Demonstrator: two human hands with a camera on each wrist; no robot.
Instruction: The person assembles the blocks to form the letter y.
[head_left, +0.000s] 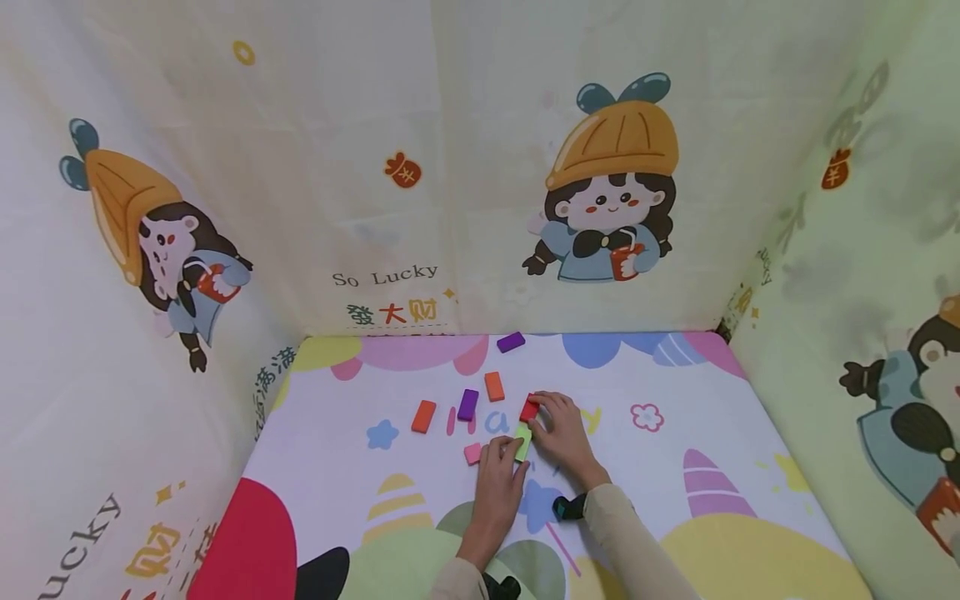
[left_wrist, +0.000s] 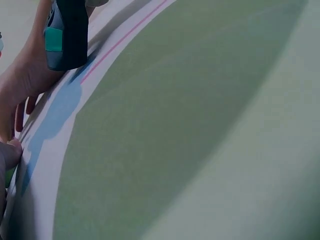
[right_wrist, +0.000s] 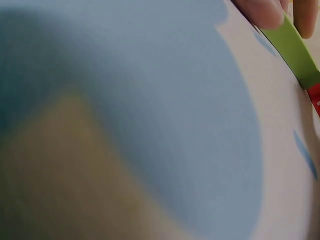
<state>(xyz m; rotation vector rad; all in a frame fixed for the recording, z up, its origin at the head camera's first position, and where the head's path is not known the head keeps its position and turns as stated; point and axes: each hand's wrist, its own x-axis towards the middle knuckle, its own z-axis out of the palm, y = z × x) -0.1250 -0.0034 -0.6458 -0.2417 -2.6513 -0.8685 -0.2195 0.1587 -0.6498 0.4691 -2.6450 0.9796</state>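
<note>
A light green block [head_left: 523, 442] lies on the printed mat, its far end meeting a red block [head_left: 529, 408]. My left hand [head_left: 497, 492] pinches the green block between thumb and fingers. From the right side, my right hand [head_left: 564, 433] pinches the red block, covering part of it. In the right wrist view the green block [right_wrist: 292, 52] has left-hand fingertips on both sides, and the red block [right_wrist: 315, 95] abuts it at the frame's edge. The left wrist view shows the left thumb [left_wrist: 12, 151] beside a sliver of green. A pink block [head_left: 472, 453] sits just left of the left hand.
Farther out on the mat lie an orange block [head_left: 423, 417], a purple block [head_left: 468, 405] and a second orange block [head_left: 494, 387]. Another purple block [head_left: 511, 342] rests near the back edge. Printed cloth walls [head_left: 480, 208] enclose the back and both sides.
</note>
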